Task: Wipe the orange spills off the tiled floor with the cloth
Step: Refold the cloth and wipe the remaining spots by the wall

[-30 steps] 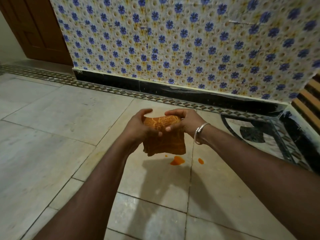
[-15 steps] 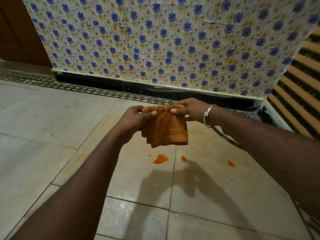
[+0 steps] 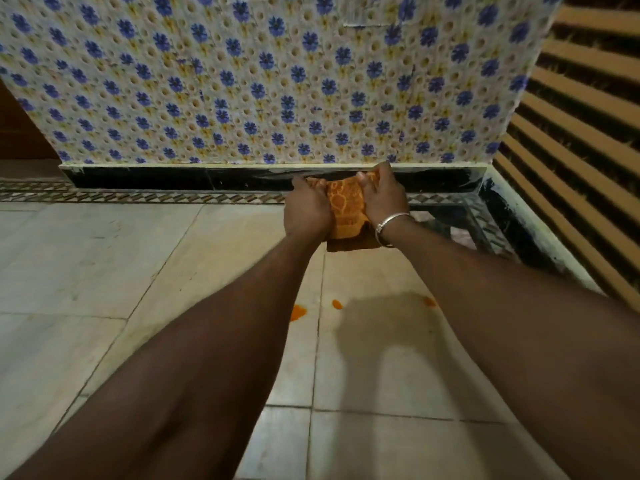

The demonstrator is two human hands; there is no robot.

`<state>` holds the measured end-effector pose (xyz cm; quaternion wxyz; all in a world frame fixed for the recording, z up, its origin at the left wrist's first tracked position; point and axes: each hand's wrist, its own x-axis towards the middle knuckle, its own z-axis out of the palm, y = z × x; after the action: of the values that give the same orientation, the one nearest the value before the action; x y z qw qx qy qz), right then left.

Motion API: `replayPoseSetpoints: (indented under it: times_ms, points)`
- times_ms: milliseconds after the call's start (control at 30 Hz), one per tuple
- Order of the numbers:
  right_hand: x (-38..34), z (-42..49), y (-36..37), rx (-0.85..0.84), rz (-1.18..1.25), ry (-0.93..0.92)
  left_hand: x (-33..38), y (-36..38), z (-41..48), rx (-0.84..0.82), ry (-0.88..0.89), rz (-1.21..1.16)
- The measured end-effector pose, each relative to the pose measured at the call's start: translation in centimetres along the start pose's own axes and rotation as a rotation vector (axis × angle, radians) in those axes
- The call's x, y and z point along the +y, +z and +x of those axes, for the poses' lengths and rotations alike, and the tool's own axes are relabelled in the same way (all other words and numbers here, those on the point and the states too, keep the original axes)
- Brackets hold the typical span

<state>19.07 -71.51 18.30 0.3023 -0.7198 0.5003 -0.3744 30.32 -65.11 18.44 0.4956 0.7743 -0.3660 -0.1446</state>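
Between the two hands, raised above the tiled floor (image 3: 104, 265): the orange patterned cloth (image 3: 346, 209), folded thick, lower edge hanging just below the wrists. Gripped on one side by the left hand (image 3: 306, 211), fingers curled over the top edge. Gripped on the other side by the right hand (image 3: 382, 199), fingers likewise wrapped round the fabric, silver bangle (image 3: 393, 220) at the wrist. Both hands close together, backs toward the camera.

Below the hands and nearer the body, on pale tiles, well apart from the cloth: three orange spills (image 3: 298, 311), largest one at the edge of the left forearm, smaller spot (image 3: 337, 304) just right of a grout line, third drop (image 3: 429, 301) against the right forearm.

Beyond the hands, black skirting (image 3: 173, 178) under a blue-flowered wall (image 3: 242, 81). Off to the right of the right hand, wooden slats (image 3: 571, 133).
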Motion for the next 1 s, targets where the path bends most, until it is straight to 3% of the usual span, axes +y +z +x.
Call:
replayPoseSetpoints:
  times_ms: [200, 433, 700, 900, 1000]
  points:
    - [6.8, -1.1, -5.7, -0.002, -0.172, -0.058, -1.3, 5.7, -1.8, -0.144, 0.138, 0.06]
    - [12.2, -3.7, -10.2, 0.031, -0.273, 0.091, -0.4, 11.5, -5.8, -0.31, 0.123, 0.046]
    - [16.8, -5.3, -11.3, -0.09, -0.198, 0.316, -2.4, 15.5, -6.7, -0.448, 0.108, 0.083]
    - [20.8, -5.7, -10.2, -0.068, -0.093, 0.459, -4.3, 18.4, -6.3, -0.532, 0.131, 0.132]
    - [23.3, -6.6, -9.3, 0.001, -0.001, 0.554, -5.9, 20.0, -5.8, -0.526, 0.19, 0.308]
